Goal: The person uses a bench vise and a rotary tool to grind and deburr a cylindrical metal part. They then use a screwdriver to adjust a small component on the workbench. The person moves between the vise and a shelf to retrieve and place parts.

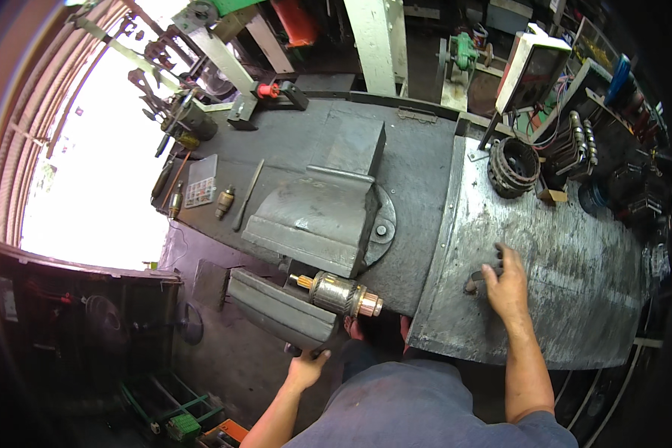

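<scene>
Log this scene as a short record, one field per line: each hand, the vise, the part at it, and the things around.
Left hand: at the near underside of the bench vise, fingers partly hidden
Right hand: over the metal sheet, contact unclear
Left hand point: wrist side toward the picture's lower edge
Vise: open gap, its two halves apart
Part: armature with a copper-coloured end, in the gap; clamped or loose unclear
Left of vise: long slim tool, compartment box
On sheet: ring-shaped part
</scene>
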A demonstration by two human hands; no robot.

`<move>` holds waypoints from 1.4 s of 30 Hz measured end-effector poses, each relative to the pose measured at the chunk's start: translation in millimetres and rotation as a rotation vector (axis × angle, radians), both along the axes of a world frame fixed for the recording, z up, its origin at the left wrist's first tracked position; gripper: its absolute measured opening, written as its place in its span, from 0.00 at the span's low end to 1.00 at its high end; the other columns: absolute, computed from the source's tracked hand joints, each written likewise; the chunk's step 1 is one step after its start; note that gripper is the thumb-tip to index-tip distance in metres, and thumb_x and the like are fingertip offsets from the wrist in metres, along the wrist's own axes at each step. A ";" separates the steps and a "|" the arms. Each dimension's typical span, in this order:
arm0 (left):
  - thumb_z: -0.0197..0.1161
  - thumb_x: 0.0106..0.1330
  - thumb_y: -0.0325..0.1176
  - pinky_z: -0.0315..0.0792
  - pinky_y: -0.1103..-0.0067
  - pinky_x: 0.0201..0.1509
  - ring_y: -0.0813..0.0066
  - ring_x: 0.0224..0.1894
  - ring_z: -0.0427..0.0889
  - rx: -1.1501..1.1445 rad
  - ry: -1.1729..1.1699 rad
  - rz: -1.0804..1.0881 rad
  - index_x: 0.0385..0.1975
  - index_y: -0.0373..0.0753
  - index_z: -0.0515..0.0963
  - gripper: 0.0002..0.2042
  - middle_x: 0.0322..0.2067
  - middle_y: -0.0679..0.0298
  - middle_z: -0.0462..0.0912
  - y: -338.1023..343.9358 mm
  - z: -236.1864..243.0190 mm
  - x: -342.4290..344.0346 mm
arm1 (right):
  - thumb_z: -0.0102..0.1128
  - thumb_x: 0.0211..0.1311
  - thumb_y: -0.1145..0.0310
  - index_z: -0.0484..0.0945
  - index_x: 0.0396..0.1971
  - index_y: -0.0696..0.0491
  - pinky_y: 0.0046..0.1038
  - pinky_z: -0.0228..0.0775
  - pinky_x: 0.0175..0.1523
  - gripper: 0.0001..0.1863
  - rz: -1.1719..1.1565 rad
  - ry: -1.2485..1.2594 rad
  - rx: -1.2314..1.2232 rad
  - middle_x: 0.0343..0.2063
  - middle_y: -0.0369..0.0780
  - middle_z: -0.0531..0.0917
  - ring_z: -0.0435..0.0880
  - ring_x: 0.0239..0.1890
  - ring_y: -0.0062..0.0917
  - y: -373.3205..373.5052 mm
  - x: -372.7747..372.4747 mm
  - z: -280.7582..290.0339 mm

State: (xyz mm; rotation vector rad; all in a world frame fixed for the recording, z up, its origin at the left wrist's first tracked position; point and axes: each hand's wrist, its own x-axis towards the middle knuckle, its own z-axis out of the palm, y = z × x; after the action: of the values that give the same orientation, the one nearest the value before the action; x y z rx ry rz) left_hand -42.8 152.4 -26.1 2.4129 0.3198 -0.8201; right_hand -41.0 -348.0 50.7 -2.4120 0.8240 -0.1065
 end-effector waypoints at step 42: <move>0.53 0.82 0.67 0.78 0.53 0.65 0.55 0.46 0.89 -2.158 -0.410 0.635 0.45 0.38 0.88 0.33 0.42 0.54 0.92 -25.3 135.3 31.8 | 0.62 0.82 0.44 0.82 0.49 0.51 0.21 0.62 0.24 0.22 0.366 0.196 1.799 0.28 0.34 0.82 0.78 0.25 0.20 156.3 95.7 69.6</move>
State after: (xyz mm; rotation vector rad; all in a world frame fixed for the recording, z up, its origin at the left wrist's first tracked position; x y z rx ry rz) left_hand -11.0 127.2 109.1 0.3029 -0.0639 -0.0220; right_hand 54.7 -191.7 120.3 -0.7812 0.2077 0.7108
